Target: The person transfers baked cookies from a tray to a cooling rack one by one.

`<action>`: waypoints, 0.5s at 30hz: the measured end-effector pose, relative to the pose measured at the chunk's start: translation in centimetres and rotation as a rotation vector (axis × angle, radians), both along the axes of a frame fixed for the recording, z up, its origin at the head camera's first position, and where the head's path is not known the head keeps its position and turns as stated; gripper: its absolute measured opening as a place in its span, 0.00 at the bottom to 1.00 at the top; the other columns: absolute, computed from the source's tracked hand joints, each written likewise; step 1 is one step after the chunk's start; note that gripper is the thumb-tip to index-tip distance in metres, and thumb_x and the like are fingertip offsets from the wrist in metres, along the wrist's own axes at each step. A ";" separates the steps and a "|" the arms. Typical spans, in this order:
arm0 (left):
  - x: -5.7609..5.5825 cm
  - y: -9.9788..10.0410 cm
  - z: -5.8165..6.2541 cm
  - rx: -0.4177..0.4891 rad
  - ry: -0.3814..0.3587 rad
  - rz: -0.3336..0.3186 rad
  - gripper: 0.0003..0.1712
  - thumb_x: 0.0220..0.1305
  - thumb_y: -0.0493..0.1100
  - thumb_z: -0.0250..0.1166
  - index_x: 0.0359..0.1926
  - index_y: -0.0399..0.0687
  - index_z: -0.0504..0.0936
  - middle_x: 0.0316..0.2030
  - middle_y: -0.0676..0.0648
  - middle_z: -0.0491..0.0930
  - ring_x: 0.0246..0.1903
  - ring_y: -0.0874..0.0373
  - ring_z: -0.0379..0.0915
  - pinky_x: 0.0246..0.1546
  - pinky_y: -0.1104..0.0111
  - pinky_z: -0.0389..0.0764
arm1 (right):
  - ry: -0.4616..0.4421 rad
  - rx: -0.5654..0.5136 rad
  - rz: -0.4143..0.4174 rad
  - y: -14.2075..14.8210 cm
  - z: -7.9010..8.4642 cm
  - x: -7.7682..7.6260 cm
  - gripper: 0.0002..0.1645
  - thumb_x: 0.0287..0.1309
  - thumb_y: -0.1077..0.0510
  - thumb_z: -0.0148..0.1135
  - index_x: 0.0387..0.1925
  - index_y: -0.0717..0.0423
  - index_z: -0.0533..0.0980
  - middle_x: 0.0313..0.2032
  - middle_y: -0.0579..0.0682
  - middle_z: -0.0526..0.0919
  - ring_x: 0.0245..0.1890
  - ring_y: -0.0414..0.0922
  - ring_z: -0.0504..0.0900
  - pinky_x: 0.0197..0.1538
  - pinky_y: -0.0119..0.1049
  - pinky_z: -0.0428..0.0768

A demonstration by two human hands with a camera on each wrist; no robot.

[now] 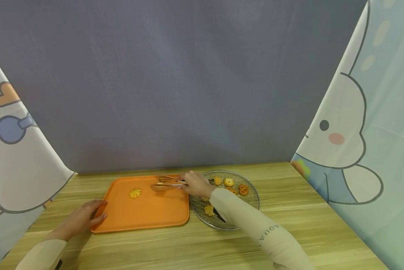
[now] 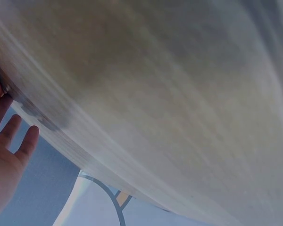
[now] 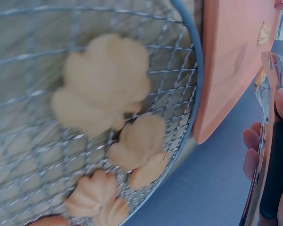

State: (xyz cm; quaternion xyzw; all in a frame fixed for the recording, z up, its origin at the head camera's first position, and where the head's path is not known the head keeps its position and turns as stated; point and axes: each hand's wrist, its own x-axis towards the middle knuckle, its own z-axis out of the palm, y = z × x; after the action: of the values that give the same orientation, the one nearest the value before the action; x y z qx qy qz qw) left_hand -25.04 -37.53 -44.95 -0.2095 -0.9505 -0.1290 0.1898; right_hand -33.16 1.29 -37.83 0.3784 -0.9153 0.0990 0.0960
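Note:
Metal tongs with dark handle grips (image 3: 275,174) are held in my right hand (image 1: 195,183), over the back right part of the orange tray (image 1: 148,217). A small golden cookie (image 3: 260,78) shows at the tongs' spread ends; whether they squeeze it I cannot tell. Another flower-shaped cookie (image 1: 135,193) lies on the tray, left of the middle. At the tray's left rim rests my left hand (image 1: 80,219), thumb and fingers extended and touching the edge. In the left wrist view its fingers (image 2: 28,141) look straight and spread.
Right of the tray stands a round wire rack (image 1: 254,202) with a metal rim. It bears several piped cookies (image 1: 229,182) and a pretzel-shaped cookie (image 1: 243,189); my right forearm covers part of it. A grey curtain (image 1: 188,93) hangs behind the wooden table (image 1: 131,247).

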 end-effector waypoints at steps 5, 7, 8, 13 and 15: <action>0.2 0.1 0.2 0.000 -0.035 0.006 0.24 0.49 0.45 0.70 0.46 0.37 0.78 0.45 0.34 0.77 0.43 0.35 0.73 0.41 0.44 0.74 | -0.008 -0.006 0.023 1.5 -0.1 0.4 0.19 0.57 0.50 0.59 0.48 0.53 0.78 0.43 0.48 0.84 0.16 0.30 0.70 0.19 0.22 0.64; 0.2 0.1 0.2 0.003 -0.040 0.003 0.24 0.49 0.44 0.70 0.46 0.37 0.78 0.45 0.34 0.77 0.43 0.35 0.73 0.41 0.44 0.74 | -0.011 -0.007 0.032 2.1 -0.1 0.6 0.18 0.56 0.50 0.60 0.47 0.53 0.78 0.41 0.48 0.84 0.17 0.32 0.72 0.19 0.23 0.66; 0.2 0.1 0.2 0.004 -0.042 0.000 0.24 0.48 0.44 0.70 0.46 0.37 0.78 0.45 0.34 0.77 0.43 0.35 0.73 0.40 0.44 0.74 | -0.017 -0.010 0.037 2.4 -0.1 0.7 0.18 0.56 0.50 0.60 0.46 0.53 0.79 0.39 0.47 0.84 0.18 0.33 0.73 0.20 0.24 0.67; 0.2 0.0 0.2 0.005 -0.051 0.000 0.25 0.48 0.44 0.70 0.47 0.37 0.78 0.44 0.34 0.77 0.43 0.35 0.73 0.41 0.44 0.74 | -0.036 -0.024 0.041 3.8 -0.5 1.0 0.19 0.55 0.51 0.61 0.47 0.54 0.78 0.39 0.48 0.84 0.23 0.34 0.77 0.23 0.25 0.71; 0.2 0.0 0.2 0.003 -0.042 -0.001 0.25 0.48 0.44 0.70 0.46 0.37 0.78 0.44 0.34 0.78 0.43 0.35 0.73 0.41 0.44 0.74 | -0.043 -0.033 0.038 4.5 -0.6 1.1 0.19 0.56 0.51 0.61 0.48 0.54 0.77 0.42 0.49 0.84 0.24 0.32 0.77 0.23 0.23 0.72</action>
State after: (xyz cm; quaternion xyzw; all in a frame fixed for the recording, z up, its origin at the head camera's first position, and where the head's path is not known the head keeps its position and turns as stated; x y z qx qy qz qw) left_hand -24.88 -37.53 -44.78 -0.2070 -0.9539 -0.1348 0.1702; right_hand -32.02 5.76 -38.41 0.3919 -0.9080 0.1242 0.0806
